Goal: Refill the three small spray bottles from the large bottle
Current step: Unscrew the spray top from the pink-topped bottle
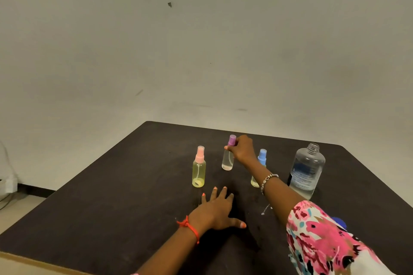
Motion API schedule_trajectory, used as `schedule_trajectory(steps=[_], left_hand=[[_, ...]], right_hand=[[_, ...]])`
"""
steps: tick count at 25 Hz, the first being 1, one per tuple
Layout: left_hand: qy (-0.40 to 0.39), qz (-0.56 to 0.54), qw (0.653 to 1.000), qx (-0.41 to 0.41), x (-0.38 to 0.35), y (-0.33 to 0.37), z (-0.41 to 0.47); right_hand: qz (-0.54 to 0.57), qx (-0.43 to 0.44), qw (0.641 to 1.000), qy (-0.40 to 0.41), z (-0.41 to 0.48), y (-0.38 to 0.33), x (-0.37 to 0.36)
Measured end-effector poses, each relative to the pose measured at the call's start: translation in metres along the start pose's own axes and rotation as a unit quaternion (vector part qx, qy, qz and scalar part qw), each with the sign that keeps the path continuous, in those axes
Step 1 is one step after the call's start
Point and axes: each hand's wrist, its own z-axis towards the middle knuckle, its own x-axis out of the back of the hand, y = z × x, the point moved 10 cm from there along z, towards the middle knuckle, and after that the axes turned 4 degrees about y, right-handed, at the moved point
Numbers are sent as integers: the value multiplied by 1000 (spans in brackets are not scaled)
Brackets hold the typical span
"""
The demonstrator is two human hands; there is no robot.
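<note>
Three small spray bottles stand on the dark table point(111, 203). The pink-capped yellow bottle point(198, 168) is at the left. In the middle, farther back, is the purple-capped clear bottle point(228, 158); my right hand point(242, 148) grips it just under the cap. My right forearm partly hides the blue-capped bottle point(261, 158). The large clear bottle point(306, 172) stands uncapped at the right with a little liquid at its bottom. My left hand point(215, 211) lies flat on the table, fingers spread, in front of the bottles.
A blue object point(339, 223), mostly hidden behind my patterned sleeve, lies on the table near the right. A few water drops point(266, 209) sit beside my right forearm. A pale wall stands behind the table; cables lie on the floor at far left.
</note>
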Motion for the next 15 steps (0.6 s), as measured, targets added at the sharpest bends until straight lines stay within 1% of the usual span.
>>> schedule_trajectory(steps=[3,5,7,9,10,11,12,13,14,15], left_hand=[[-4,4,1000,-3,-1,0,0],[-9,7,1000,-3,-3,0,0],[-8,6,1000,-4,-3,0,-1],[-5,4,1000,-4,-2,0,-1],[-3,5,1000,-3,-2,0,-1],[1,7,1000,-3,-2,0,-2],[6,9,1000,-3,-3,0,-3],[10,11,1000,-2,-2,-1,-4],[13,14,1000,-4,-2,-2,-5],[14,17,1000,-8,-1,-2,-8]], right_hand=[[0,-3,1000,-8,7,2,-9],[-1,-21,1000,-21,8,5,-13],[-23,-21,999,-10,4,2,-10],[-27,39,997,58,-8,-20,5],[3,79,993,87,-19,-37,13],[57,104,989,87,-31,-52,15],[113,113,986,53,-40,-64,10],[153,106,983,-3,-49,-74,0],[162,91,980,-65,-56,-79,-14],[132,80,980,-122,-63,-81,-27]])
